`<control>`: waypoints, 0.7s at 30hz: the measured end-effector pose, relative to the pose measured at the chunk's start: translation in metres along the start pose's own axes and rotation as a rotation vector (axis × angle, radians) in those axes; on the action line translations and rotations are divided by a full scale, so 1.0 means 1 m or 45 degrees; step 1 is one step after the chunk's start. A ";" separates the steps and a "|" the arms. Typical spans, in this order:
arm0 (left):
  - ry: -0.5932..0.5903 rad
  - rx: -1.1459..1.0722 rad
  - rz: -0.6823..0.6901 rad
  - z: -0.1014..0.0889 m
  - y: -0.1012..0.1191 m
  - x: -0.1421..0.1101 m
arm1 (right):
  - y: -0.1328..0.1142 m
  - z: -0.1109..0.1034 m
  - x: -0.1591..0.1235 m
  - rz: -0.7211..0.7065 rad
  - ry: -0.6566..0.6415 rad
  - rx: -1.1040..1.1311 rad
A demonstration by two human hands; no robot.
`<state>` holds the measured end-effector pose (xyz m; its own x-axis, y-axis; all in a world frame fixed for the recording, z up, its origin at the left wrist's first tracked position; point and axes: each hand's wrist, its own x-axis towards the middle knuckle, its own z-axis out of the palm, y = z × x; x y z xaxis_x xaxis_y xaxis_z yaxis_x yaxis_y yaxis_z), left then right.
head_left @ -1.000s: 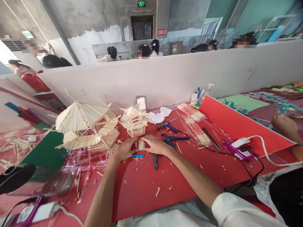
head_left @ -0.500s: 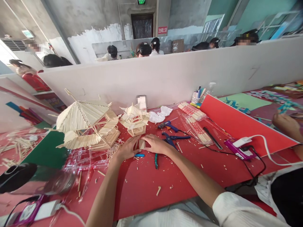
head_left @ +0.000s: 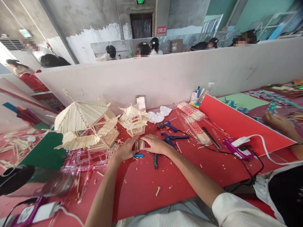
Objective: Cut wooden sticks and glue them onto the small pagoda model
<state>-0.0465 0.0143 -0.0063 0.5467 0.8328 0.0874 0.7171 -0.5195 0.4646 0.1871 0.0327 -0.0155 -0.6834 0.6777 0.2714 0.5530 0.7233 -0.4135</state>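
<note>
Short wooden sticks (head_left: 141, 145) lie side by side on the red table, between my two hands. My left hand (head_left: 124, 149) curves round their left side, fingers at the far ends and thumb at the near ends. From the right, my right hand (head_left: 155, 144) curves round them in the same way, its fingertips close to the left hand's. Just behind stands a small stick pavilion (head_left: 134, 121). A larger stick pavilion (head_left: 81, 121) is to the left. A blue pen-like object (head_left: 138, 155) and green-handled pliers (head_left: 155, 161) lie near my hands.
Right of my hands lie blue cutters (head_left: 169, 138), a glue gun (head_left: 167, 125) and bundled sticks (head_left: 197, 127). A red board (head_left: 241, 126) and purple power strip (head_left: 238, 149) are farther right. At left lies a dark-capped bottle (head_left: 35, 179). A white partition (head_left: 165, 78) runs behind.
A gap now shows among the short sticks between my hands, where they looked closer together before. My hands have barely moved. The neighbour's hand at the right has shifted left.
</note>
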 end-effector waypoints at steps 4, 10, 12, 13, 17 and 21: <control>0.013 0.003 -0.002 0.000 0.000 -0.001 | 0.001 0.001 0.000 -0.010 0.009 -0.020; 0.049 0.054 0.049 0.006 0.000 0.004 | 0.003 0.004 0.001 -0.012 0.019 -0.030; 0.050 0.077 0.049 0.009 -0.001 0.006 | 0.003 0.005 0.001 -0.008 0.011 -0.033; 0.052 0.084 0.049 0.010 -0.002 0.007 | 0.003 0.006 0.001 -0.003 0.007 -0.034; 0.062 0.079 0.052 0.012 -0.004 0.007 | 0.002 0.004 0.001 0.009 0.002 -0.023; 0.048 0.069 0.053 0.008 -0.002 0.004 | -0.001 0.001 0.000 0.005 -0.009 -0.008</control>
<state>-0.0423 0.0174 -0.0135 0.5607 0.8163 0.1393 0.7171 -0.5627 0.4113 0.1858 0.0323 -0.0161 -0.6843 0.6798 0.2637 0.5590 0.7213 -0.4088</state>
